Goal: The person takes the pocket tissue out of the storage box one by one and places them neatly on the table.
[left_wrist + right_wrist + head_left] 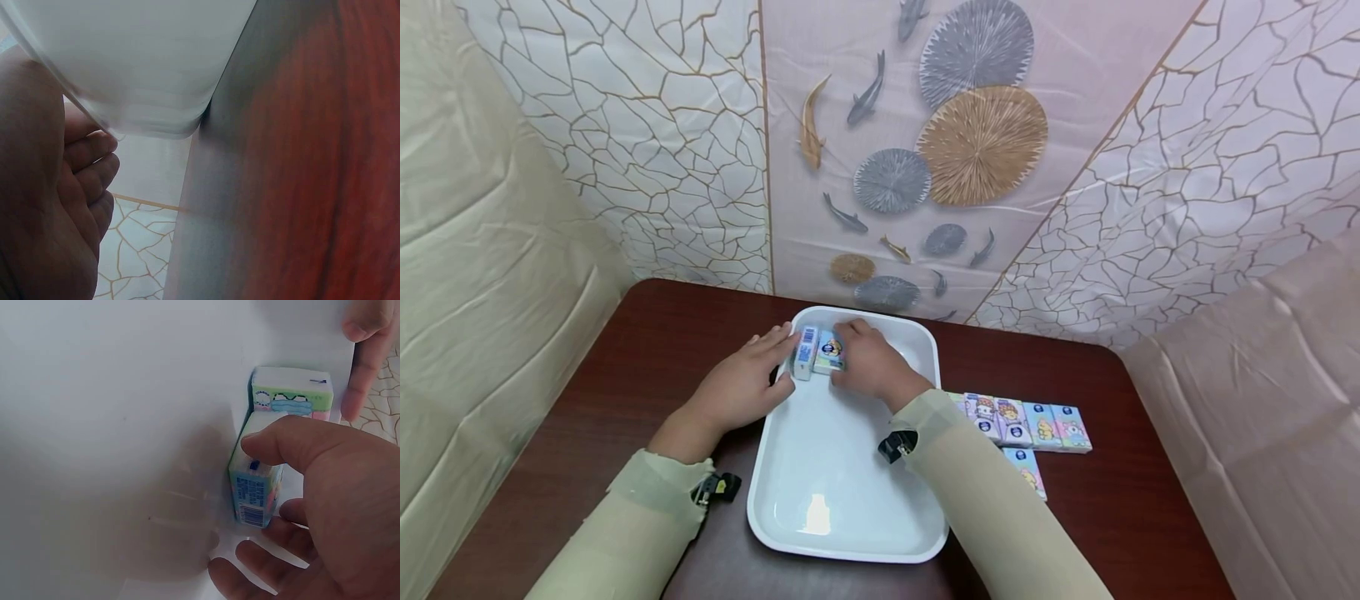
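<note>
A white tray (842, 483) lies on the table. At its far left end, one pocket tissue pack (806, 353) stands on its narrow side along the tray wall. Beside it is a second, blue cartoon-printed tissue pack (829, 353), which my right hand (874, 363) holds between thumb and fingers. In the right wrist view the thumb (275, 445) lies across this pack (251, 494), which meets the other pack (292, 390). My left hand (741, 383) rests at the tray's left rim near the upright pack, several fingers (94, 175) outside the rim.
Right of the tray, a row of cartoon-printed tissue packs (1030, 425) lies on the dark wooden table (1120, 500), with another pack (1026, 472) nearer me. My right forearm partly covers the row. Patterned cloth (700, 150) hangs behind the table.
</note>
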Demonstrator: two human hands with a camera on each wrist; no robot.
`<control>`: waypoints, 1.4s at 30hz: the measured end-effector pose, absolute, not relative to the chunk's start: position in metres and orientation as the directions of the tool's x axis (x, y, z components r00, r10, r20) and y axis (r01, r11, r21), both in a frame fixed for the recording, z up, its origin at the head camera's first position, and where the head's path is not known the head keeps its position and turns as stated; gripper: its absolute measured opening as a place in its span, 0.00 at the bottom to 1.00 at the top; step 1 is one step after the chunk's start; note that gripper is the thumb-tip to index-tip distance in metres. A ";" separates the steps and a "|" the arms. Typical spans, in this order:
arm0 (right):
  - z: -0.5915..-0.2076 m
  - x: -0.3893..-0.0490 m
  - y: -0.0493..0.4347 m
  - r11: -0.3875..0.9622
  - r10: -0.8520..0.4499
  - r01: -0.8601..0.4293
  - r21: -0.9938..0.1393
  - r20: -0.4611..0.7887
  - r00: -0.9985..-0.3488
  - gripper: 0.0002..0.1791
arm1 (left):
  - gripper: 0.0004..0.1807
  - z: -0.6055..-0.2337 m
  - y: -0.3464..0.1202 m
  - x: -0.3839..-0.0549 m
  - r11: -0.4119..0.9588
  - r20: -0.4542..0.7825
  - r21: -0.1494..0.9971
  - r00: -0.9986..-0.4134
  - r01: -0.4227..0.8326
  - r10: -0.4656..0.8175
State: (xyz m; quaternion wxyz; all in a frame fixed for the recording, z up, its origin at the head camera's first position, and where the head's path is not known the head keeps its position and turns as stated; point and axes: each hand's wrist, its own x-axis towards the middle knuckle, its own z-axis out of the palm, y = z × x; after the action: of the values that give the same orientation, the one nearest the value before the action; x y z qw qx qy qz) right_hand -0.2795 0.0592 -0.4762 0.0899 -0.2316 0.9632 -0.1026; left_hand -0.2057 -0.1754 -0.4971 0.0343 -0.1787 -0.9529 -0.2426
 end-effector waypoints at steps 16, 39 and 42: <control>-0.476 -0.278 0.063 0.886 -0.435 -0.380 -0.268 -0.193 -0.879 0.54 | 0.38 -0.500 -0.175 -0.206 0.813 0.145 0.470 -0.939 0.344 0.313; -0.458 -0.261 0.069 0.894 -0.434 -0.358 -0.270 -0.320 -0.842 0.52 | 0.38 -0.497 -0.174 -0.205 0.811 0.131 0.486 -0.944 0.326 0.301; -0.453 -0.259 0.071 0.893 -0.439 -0.371 -0.257 -0.308 -0.844 0.52 | 0.38 -0.498 -0.174 -0.205 0.811 0.130 0.487 -0.945 0.324 0.299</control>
State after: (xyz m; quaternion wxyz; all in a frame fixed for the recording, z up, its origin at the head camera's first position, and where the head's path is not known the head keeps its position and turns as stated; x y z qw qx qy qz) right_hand -0.2588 0.0709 -0.4533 0.1822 -0.2119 0.9556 -0.0938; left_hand -0.2052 -0.1741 -0.4980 0.0234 -0.1637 -0.9514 -0.2598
